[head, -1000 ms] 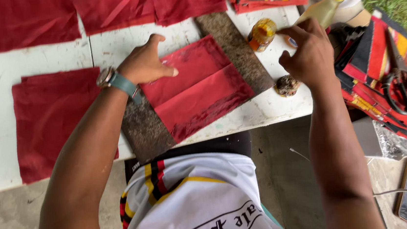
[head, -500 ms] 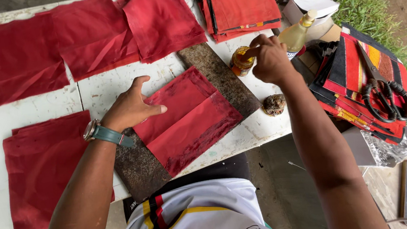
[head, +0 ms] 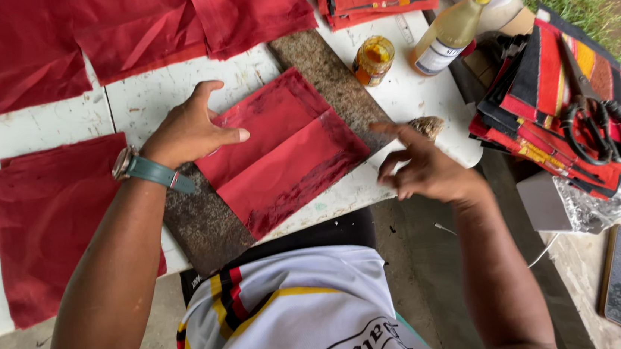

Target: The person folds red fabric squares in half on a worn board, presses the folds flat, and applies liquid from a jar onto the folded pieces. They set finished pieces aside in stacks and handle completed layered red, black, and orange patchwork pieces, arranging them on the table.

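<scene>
Left hand (head: 191, 132) flat, pinning folded red cloth (head: 282, 151) on stone slab (head: 203, 225) mid-frame; right hand (head: 422, 168) empty, fingers loose, hovering near slab's right edge.

Along my table's (head: 60, 136) far edge lie spare red cloths (head: 111, 35). A small yellow jar (head: 373, 60) and a pale bottle (head: 455, 28) stand near its right corner; scissors (head: 595, 127) rest on striped fabric (head: 544, 102) beyond.

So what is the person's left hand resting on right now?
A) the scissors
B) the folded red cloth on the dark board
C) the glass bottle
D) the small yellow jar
B: the left hand lies flat on the folded red cloth spread over the dark board, while the bottle, jar and scissors sit untouched off to the right.
</scene>
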Available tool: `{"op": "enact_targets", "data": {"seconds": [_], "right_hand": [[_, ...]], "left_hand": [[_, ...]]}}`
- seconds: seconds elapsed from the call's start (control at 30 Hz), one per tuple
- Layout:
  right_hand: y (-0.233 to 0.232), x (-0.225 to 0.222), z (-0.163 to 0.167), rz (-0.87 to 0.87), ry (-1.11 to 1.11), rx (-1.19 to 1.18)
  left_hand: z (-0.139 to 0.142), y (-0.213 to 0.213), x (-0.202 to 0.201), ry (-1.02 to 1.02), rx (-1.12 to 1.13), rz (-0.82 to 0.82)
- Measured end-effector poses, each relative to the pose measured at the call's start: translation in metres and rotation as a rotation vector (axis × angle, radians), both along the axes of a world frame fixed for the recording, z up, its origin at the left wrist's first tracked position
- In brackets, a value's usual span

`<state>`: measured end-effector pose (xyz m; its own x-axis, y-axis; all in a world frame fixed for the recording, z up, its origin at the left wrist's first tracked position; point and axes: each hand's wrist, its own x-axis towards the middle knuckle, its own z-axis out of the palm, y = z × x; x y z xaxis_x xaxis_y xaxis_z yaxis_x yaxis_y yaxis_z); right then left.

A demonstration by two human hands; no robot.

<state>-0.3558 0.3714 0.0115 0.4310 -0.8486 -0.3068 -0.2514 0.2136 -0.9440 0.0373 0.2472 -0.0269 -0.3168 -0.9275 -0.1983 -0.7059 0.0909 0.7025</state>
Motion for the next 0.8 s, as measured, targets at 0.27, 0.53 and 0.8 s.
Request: {"op": "enact_targets", "data": {"seconds": [0.27, 0.53, 0.8], "right_hand": [[0.045, 0.089, -0.018, 0.133, 0.279, -0.001], [0.011, 0.066, -0.005, 0.085, 0.923, -0.230], [0.050, 0.094, -0.021, 0.247, 1.003, -0.418]], "left_hand": [[0.002, -0.002, -0.001, -0.066, 0.022, -0.018], [0.002, -0.001, 0.004, -0.038, -0.065, -0.174], [0.026, -0.008, 0.000, -0.295, 0.010, -0.266]]}}
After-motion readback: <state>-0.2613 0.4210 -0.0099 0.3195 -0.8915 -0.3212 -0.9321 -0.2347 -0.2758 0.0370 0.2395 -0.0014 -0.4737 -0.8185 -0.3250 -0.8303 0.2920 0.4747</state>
